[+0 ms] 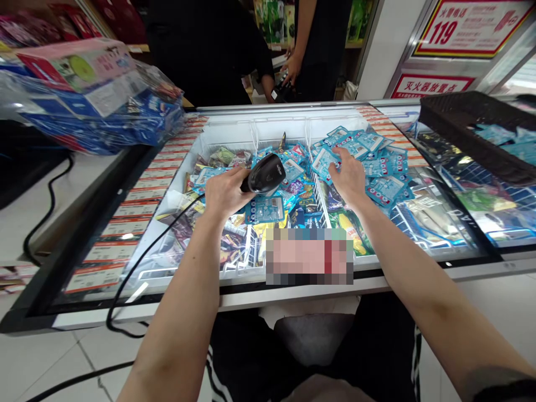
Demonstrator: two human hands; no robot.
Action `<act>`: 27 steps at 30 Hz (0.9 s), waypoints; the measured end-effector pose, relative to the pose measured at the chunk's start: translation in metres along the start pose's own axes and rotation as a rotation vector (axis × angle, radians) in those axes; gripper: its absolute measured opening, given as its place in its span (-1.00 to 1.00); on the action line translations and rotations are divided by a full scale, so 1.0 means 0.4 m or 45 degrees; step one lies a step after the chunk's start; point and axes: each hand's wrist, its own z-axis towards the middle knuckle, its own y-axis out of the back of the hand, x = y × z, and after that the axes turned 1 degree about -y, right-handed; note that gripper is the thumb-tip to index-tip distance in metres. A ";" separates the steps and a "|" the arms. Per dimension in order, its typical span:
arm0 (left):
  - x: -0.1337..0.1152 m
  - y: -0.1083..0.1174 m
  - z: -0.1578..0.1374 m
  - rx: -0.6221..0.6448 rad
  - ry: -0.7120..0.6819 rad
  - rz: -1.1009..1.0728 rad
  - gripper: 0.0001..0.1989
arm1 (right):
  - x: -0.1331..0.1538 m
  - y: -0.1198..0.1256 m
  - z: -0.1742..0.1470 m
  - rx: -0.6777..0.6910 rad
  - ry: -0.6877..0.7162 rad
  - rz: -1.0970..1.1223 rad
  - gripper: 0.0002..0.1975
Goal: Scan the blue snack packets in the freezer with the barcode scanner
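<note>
My left hand [227,191] is closed around the handle of a black barcode scanner [267,172], whose head points right over the chest freezer. Below the scanner lies a blue packet [264,210] with a barcode. On the right, my right hand [348,173] has its fingers spread and bent over a pile of blue packets [387,166]. Its fingertips are at the edge of one blue packet [325,162]; whether they press on it I cannot tell. More packets and wrapped ice creams fill the wire baskets underneath.
A black scanner cable [125,279] loops across the freezer's left front corner. Boxes in blue plastic [100,106] stand at the left. A dark basket [473,131] with blue packets sits at the right. Behind the freezer, two people in black stand, one co-worker's hand [293,67] near a dark device.
</note>
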 end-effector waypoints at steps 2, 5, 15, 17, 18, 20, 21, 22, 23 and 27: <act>0.002 -0.001 -0.001 0.005 -0.001 0.008 -0.68 | -0.002 0.011 -0.002 -0.029 -0.025 -0.094 -0.57; 0.003 -0.001 -0.001 0.000 -0.008 0.026 -0.68 | 0.003 0.023 -0.006 -0.027 0.017 -0.187 -0.58; 0.005 -0.001 -0.001 0.009 -0.027 0.010 -0.66 | -0.001 0.016 -0.006 0.148 0.225 -0.290 -0.58; 0.006 -0.002 -0.002 0.004 -0.021 0.000 -0.66 | -0.012 0.017 0.000 0.147 0.206 -0.287 -0.60; 0.007 -0.001 -0.002 0.003 -0.019 -0.003 -0.66 | -0.018 0.019 0.003 0.144 0.195 -0.285 -0.61; 0.008 0.000 -0.003 0.004 -0.017 -0.002 -0.66 | -0.029 0.025 0.009 0.149 0.170 -0.282 -0.63; 0.009 0.001 -0.003 0.001 -0.012 0.005 -0.66 | -0.034 0.028 0.011 0.152 0.153 -0.283 -0.64; 0.010 0.003 -0.004 -0.001 -0.005 0.018 -0.67 | -0.039 0.032 0.012 0.152 0.132 -0.285 -0.66; 0.010 0.004 -0.004 -0.005 0.004 0.032 -0.67 | -0.043 0.035 0.013 0.148 0.111 -0.286 -0.68; 0.014 0.006 -0.004 -0.027 0.022 0.066 -0.67 | -0.037 0.037 0.008 0.122 0.135 -0.282 -0.73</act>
